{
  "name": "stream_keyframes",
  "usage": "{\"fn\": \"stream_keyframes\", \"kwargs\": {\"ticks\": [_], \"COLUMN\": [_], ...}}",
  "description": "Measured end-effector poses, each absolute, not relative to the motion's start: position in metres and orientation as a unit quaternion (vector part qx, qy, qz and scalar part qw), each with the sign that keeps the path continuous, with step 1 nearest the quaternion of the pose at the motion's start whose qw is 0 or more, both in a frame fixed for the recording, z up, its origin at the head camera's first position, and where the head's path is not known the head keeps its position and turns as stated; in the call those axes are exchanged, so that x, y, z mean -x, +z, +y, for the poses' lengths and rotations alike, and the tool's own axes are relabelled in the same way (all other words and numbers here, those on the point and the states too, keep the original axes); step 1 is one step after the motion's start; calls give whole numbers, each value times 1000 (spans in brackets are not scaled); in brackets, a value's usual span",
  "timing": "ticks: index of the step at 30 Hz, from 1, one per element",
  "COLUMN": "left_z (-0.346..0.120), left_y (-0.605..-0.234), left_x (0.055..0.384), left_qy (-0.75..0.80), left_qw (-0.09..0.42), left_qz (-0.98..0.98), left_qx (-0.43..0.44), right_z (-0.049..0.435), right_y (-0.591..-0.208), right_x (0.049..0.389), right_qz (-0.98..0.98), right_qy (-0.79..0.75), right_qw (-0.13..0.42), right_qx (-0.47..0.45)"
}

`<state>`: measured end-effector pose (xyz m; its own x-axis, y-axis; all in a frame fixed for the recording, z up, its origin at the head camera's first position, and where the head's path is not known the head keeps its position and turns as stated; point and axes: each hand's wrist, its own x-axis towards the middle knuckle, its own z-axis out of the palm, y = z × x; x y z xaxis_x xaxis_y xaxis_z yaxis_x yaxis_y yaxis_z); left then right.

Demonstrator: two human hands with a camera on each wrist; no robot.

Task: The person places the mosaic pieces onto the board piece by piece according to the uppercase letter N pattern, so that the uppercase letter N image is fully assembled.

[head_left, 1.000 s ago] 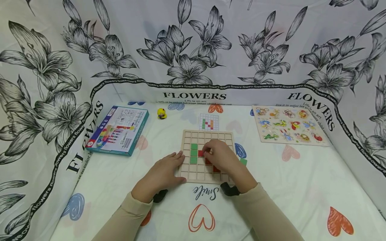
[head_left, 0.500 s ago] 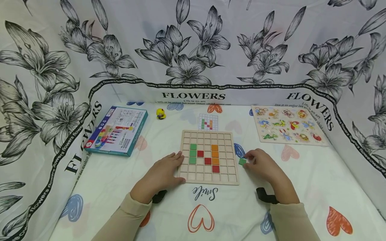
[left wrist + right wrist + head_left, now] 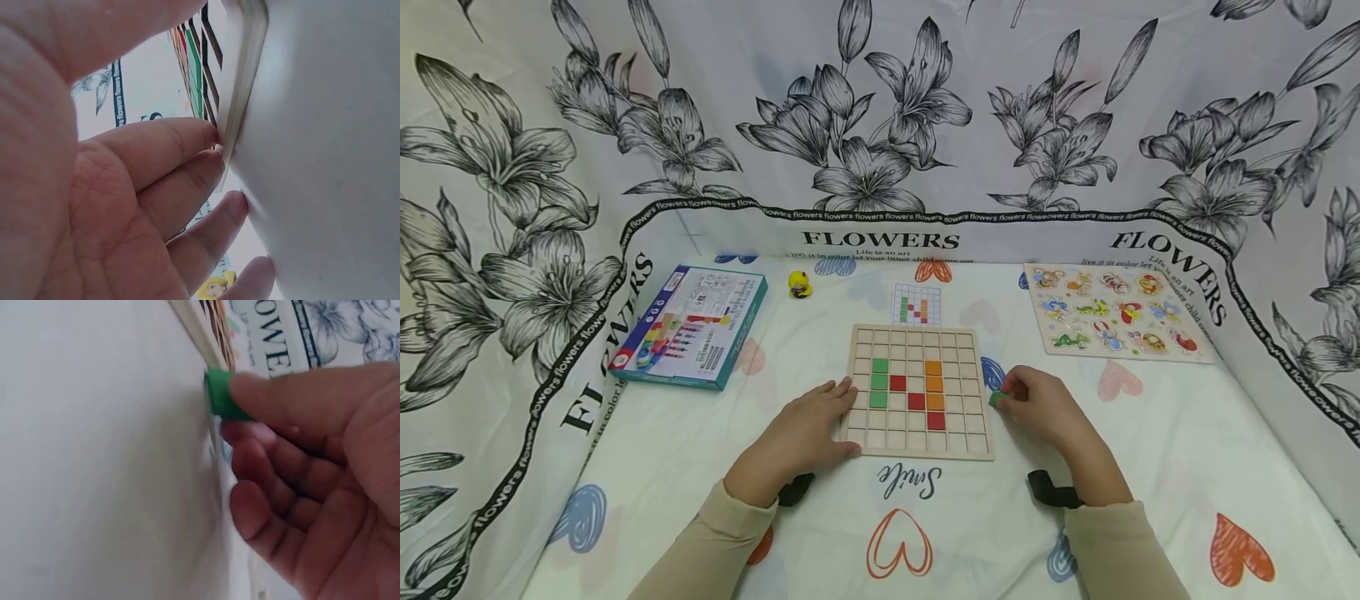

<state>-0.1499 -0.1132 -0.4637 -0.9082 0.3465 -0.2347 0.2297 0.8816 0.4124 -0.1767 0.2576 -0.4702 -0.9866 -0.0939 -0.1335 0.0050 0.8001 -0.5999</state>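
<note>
A wooden grid board (image 3: pixel 955 442) lies in the middle of the table in the head view. Green tiles (image 3: pixel 879 381), red tiles (image 3: pixel 917 402) and orange tiles (image 3: pixel 934 383) fill some of its cells. My left hand (image 3: pixel 801 429) rests at the board's left edge, its fingers extended; in the left wrist view the fingertips (image 3: pixel 209 134) touch the board's side. Just off the right edge, my right hand (image 3: pixel 1045 404) pinches a green tile (image 3: pixel 222 394) between thumb and fingers, close to the tabletop. The other fingers of that hand are loosely curled.
A pattern card (image 3: pixel 917 305) with coloured squares lies behind the board. A boxed toy (image 3: pixel 692 325) sits at the left, near a small yellow duck (image 3: pixel 800 284). At the back right is a wooden insect puzzle (image 3: pixel 1112 312). A floral curtain (image 3: pixel 880 108) stands behind.
My right hand has left the board's middle, uncovering the red and orange tiles. It has moved right to the loose green tile and now pinches it. The left hand stays put.
</note>
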Motion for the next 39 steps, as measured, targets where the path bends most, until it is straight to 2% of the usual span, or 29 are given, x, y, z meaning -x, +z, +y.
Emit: {"fn": "stream_keyframes", "kwargs": {"ticks": [6, 13, 18, 28, 39], "left_z": [-113, -114, -115, -115, -114], "left_y": [-463, -464, -464, -462, -465], "left_x": [149, 150, 151, 150, 150], "left_qy": [197, 194, 194, 198, 197], "left_qw": [150, 151, 144, 143, 144], "left_qz": [957, 958, 957, 957, 957], "left_qx": [-151, -150, -160, -159, -155], "right_z": [226, 149, 113, 102, 103], "right_y": [-457, -455, -459, -465, -469], "right_x": [174, 172, 173, 172, 173], "right_qz": [936, 923, 917, 915, 923], "right_qy": [-345, -351, -336, -318, -306], "right_qw": [37, 70, 94, 108, 109], "right_qx": [56, 139, 194, 221, 208]}}
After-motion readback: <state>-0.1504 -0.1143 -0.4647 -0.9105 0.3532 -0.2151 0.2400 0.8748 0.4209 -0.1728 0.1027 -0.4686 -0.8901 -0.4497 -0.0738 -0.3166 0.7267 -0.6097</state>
